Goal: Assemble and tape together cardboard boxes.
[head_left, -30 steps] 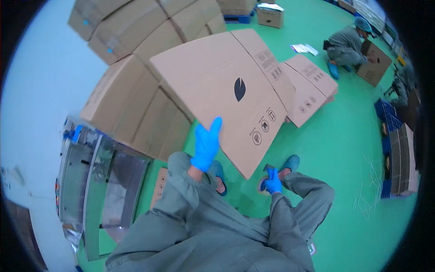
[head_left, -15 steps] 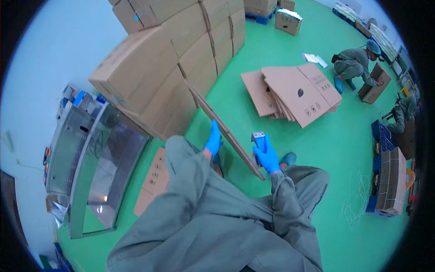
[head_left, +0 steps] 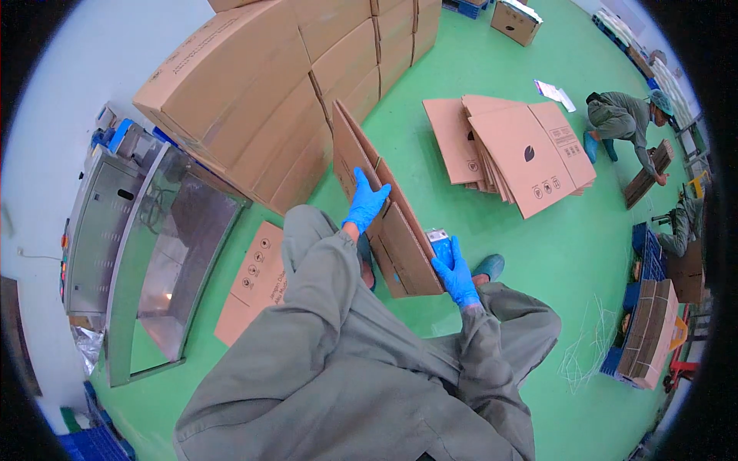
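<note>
A brown cardboard carton [head_left: 405, 250], partly unfolded, stands tilted between my knees with a gap between its panels. My left hand [head_left: 369, 201], in a blue glove, grips a panel on its left side, thumb and forefinger apart. Some of its fingers are hidden. On the carton's near right side, my gloved right hand [head_left: 458, 278] is closed around a blue handheld device [head_left: 440, 244] with a silver-grey end. The hand and device are close against the carton's outer face; whether they touch it I cannot tell.
Flattened cartons [head_left: 523, 154] lie piled ahead to the right. Stacked boxes [head_left: 254, 100] rise at the left beside a metal-framed machine [head_left: 131, 253]. A flat carton [head_left: 254, 280] lies near my left leg. A crouching co-worker [head_left: 626, 119] handles cardboard at the far right; loose straps [head_left: 588, 346] litter the floor.
The carton has gone from a flat, edge-on sheet to partly spread panels. My left hand has moved up onto its panel. The right hand still holds the device, slightly lower.
</note>
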Available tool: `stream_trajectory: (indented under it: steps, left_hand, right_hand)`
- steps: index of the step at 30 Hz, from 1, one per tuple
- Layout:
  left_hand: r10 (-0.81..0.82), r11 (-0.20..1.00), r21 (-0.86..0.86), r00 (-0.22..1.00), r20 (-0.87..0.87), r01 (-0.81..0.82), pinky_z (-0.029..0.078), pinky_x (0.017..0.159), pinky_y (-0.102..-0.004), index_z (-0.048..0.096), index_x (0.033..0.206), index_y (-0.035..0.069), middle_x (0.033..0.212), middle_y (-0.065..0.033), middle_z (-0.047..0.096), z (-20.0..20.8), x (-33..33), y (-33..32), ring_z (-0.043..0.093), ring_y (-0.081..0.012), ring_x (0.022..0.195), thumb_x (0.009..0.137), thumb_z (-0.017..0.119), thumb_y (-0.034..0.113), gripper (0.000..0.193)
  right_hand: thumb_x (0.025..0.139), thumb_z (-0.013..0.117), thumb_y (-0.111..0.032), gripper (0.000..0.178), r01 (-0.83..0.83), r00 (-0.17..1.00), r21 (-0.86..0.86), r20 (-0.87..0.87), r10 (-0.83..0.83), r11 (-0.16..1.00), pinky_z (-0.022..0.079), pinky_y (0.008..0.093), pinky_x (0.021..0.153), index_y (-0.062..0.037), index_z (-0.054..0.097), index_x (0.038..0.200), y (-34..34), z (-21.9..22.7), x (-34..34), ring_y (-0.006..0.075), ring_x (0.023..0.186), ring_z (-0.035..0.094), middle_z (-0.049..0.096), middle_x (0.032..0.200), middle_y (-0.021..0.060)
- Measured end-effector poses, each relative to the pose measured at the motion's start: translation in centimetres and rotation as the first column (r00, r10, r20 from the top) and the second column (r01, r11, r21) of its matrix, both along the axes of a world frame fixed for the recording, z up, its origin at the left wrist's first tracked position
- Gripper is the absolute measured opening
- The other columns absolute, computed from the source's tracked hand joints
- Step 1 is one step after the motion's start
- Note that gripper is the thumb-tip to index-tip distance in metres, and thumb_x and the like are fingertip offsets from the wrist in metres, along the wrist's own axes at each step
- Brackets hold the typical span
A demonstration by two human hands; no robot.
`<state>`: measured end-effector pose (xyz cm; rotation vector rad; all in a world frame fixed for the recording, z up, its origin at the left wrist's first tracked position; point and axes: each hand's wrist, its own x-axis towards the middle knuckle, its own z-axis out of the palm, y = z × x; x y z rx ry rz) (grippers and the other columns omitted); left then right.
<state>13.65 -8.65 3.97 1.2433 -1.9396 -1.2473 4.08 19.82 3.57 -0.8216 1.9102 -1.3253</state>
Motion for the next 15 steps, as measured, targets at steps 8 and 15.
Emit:
stream_trajectory:
  steps: [8, 15]
  left_hand:
    - [-0.350, 0.936, 0.088, 0.924, 0.155, 0.339, 0.040, 0.100, -0.0379, -0.005, 0.145, -0.005, 0.120, -0.0325, 0.053, 4.2, 2.7, 1.8, 0.058, -0.0402, 0.104, 0.076, 0.058, 0.018, 0.097]
    - [-0.634, 0.738, 0.063, 0.658, 0.406, 0.672, 0.050, 0.068, -0.0510, -0.009, 0.126, -0.030, 0.074, -0.0344, 0.059, -0.2, 7.3, 21.4, 0.061, -0.0458, 0.065, 0.086, 0.049, 0.031, 0.093]
  right_hand:
    - [0.069, 0.074, -0.013, 0.083, 0.228, 0.884, 0.098, -0.439, -0.164, 0.969, 0.048, 0.0418, 0.084, -0.0073, 0.033, 0.142, 1.0, 6.4, -7.3, 0.0325, 0.097, 0.058, 0.055, 0.110, 0.0200]
    - [0.067, 0.075, -0.013, 0.092, 0.328, 0.683, 0.217, -0.727, -0.072, 0.919, 0.048, 0.0440, 0.083, -0.0182, 0.027, 0.146, -2.0, 8.9, -12.9, 0.0385, 0.097, 0.057, 0.056, 0.108, 0.0193]
